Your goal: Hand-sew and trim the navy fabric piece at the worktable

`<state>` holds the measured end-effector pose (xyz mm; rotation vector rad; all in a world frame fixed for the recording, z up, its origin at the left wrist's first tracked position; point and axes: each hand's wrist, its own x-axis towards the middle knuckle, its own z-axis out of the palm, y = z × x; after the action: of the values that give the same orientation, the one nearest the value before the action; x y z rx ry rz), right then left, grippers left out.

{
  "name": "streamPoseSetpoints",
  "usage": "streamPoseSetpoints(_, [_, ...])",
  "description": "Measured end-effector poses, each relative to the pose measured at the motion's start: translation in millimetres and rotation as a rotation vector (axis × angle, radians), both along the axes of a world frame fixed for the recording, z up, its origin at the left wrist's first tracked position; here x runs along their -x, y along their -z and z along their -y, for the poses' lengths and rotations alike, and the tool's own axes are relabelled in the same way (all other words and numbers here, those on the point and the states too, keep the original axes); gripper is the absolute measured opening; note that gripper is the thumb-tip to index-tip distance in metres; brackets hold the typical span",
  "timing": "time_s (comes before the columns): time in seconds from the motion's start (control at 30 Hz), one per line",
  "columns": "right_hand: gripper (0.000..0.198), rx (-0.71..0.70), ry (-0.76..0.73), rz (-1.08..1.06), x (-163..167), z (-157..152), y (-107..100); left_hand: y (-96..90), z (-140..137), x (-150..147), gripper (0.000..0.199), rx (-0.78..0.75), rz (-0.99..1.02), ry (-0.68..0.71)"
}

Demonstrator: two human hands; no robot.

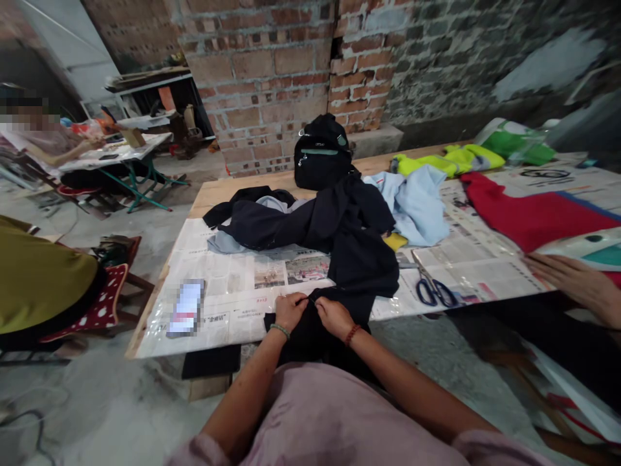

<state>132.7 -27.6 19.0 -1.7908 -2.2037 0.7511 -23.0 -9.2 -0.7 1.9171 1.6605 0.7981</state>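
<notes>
Both my hands meet at the table's near edge over a dark navy garment, which runs from the pile on the table down to my lap. My left hand, with a pale green bracelet, is closed in a pinch on its cloth. Close beside it, my right hand, with a reddish bead bracelet, pinches the same cloth. The fingertips nearly touch; any small thing between them is too fine to make out. Dark-handled scissors lie to the right of the garment.
Newspaper covers the wooden table. A phone lies at left, a black bag behind. Light blue cloth, yellow-green cloth and red cloth lie rightward. Another person's hand rests at right; other people sit at left.
</notes>
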Motion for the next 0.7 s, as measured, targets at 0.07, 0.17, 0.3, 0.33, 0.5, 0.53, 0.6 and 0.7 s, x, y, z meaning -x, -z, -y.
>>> streamPoseSetpoints(0.07, [0.027, 0.001, -0.007, 0.03, 0.4, 0.9, -1.9, -0.4, 0.8, -0.2, 0.014, -0.014, 0.007, 0.0])
streamPoseSetpoints(0.17, [0.026, -0.003, -0.013, 0.081, 3.3, 1.8, -4.1, -0.5, 1.7, -0.2, 0.013, -0.024, 0.019, 0.004])
streamPoseSetpoints(0.3, [0.026, -0.005, -0.008, 0.134, 11.6, 2.0, -6.5, 1.3, 1.6, 0.8, 0.013, -0.026, 0.033, -0.017])
streamPoseSetpoints(0.33, [0.026, -0.006, -0.007, 0.138, 13.7, 1.9, -7.1, 2.0, 1.5, 1.0, 0.013, -0.027, 0.035, -0.023])
streamPoseSetpoints(0.5, [0.025, -0.008, 0.012, 0.143, 19.1, 0.2, -9.0, 3.0, 2.3, 0.1, 0.013, -0.03, 0.033, 0.019])
streamPoseSetpoints(0.53, [0.025, -0.001, 0.02, 0.137, 19.4, -0.5, -9.1, 2.8, 2.6, -0.5, 0.013, -0.029, 0.031, 0.041])
streamPoseSetpoints(0.6, [0.025, 0.018, 0.03, 0.124, 20.0, -2.4, -8.7, 2.1, 3.3, -1.5, 0.015, -0.027, 0.028, 0.077])
streamPoseSetpoints(0.7, [0.027, 0.042, 0.029, 0.111, 22.1, -5.6, -7.8, 1.5, 3.8, -1.9, 0.015, -0.025, 0.022, 0.099])
